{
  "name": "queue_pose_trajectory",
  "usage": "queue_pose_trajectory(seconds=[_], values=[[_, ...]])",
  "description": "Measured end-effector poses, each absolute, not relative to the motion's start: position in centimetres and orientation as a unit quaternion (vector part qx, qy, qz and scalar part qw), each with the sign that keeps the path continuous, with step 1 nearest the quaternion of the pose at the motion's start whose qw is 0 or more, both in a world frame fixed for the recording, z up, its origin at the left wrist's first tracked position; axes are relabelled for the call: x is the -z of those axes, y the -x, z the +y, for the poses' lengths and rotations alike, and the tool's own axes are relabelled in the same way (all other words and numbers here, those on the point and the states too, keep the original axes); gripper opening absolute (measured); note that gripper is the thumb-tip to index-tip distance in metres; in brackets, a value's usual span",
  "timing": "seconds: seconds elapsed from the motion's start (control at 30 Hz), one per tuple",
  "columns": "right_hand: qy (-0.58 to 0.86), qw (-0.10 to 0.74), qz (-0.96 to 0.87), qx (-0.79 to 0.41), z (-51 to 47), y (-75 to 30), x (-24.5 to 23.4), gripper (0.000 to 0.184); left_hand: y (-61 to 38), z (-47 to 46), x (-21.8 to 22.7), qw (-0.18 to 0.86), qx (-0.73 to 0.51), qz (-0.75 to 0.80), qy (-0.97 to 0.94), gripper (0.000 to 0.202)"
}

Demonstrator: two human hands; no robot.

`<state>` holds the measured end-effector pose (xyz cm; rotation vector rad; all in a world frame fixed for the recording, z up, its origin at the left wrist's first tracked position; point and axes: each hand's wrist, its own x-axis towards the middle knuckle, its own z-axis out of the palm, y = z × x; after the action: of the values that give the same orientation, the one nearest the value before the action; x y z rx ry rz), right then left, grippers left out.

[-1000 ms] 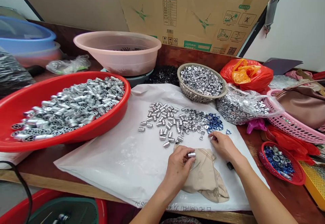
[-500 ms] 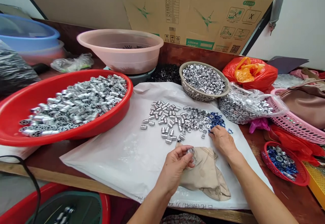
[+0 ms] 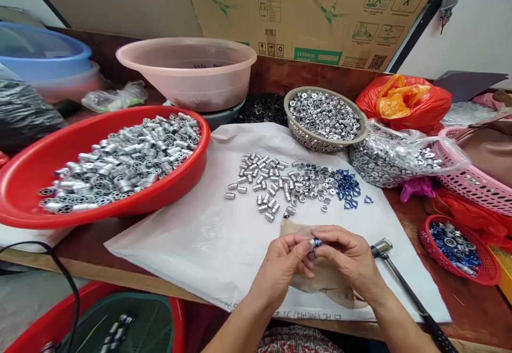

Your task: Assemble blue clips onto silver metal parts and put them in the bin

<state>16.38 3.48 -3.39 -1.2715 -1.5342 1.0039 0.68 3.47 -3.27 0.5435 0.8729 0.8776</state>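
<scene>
Over a beige cloth (image 3: 290,227), my left hand (image 3: 272,267) pinches a small silver metal cylinder (image 3: 311,243). My right hand (image 3: 352,257) meets it there, fingers closed on a blue ring clip (image 3: 318,242) held against the cylinder's end. The fingers cover much of both pieces. Beyond the hands, on the white sheet (image 3: 192,251), lie loose silver cylinders (image 3: 262,169), small silver wheel-like caps (image 3: 314,182) and a cluster of blue ring clips (image 3: 347,185). A hammer (image 3: 404,278) rests just right of my right hand.
At left stands a red basin (image 3: 188,177) heaped with silver cylinders. A pink basin (image 3: 192,83) and a grey-brown basket (image 3: 320,142) of caps are behind. To the right are a bagged heap of caps (image 3: 374,166) and a small red basket (image 3: 486,267) of mixed parts.
My right hand has left the blue clips and come back to my left hand with one clip. The two hands now touch over the cloth, and the hammer has come into view.
</scene>
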Motion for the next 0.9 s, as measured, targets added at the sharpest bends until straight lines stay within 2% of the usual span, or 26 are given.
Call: queue_pose_trajectory(seconds=[0.3, 0.4, 0.47, 0.6, 0.67, 0.77, 0.9], values=[[0.379, 0.430, -0.736, -0.361, 1.9, -15.9, 2.4, 0.026, 1.2, 3.1, 3.8, 0.876, -0.269, 0.317, -0.244, 0.040], [0.374, 0.412, -0.764, -0.326, 2.1, -15.7, 2.1, 0.021, 1.2, 2.9, 3.6, 0.864, -0.297, 0.333, -0.232, 0.039], [0.399, 0.362, -0.773, -0.335, 3.4, -16.2, 2.3, 0.014, 1.0, 2.8, 3.4, 0.853, -0.314, 0.347, -0.230, 0.038], [0.608, 0.246, -0.713, -0.246, 8.3, -18.2, 3.8, 0.014, 0.6, 2.8, 3.2, 0.842, -0.359, 0.357, -0.184, 0.033], [0.655, 0.235, -0.689, -0.203, 10.4, -19.0, 4.6, 0.014, 0.5, 3.0, 3.2, 0.830, -0.402, 0.361, -0.139, 0.035], [0.642, 0.232, -0.702, -0.203, 11.0, -18.9, 4.8, 0.010, 0.7, 3.3, 3.3, 0.809, -0.452, 0.362, -0.099, 0.037], [0.568, 0.273, -0.714, -0.304, 7.5, -17.3, 3.6, 0.021, 0.7, 3.7, 3.4, 0.803, -0.475, 0.350, -0.089, 0.031]])
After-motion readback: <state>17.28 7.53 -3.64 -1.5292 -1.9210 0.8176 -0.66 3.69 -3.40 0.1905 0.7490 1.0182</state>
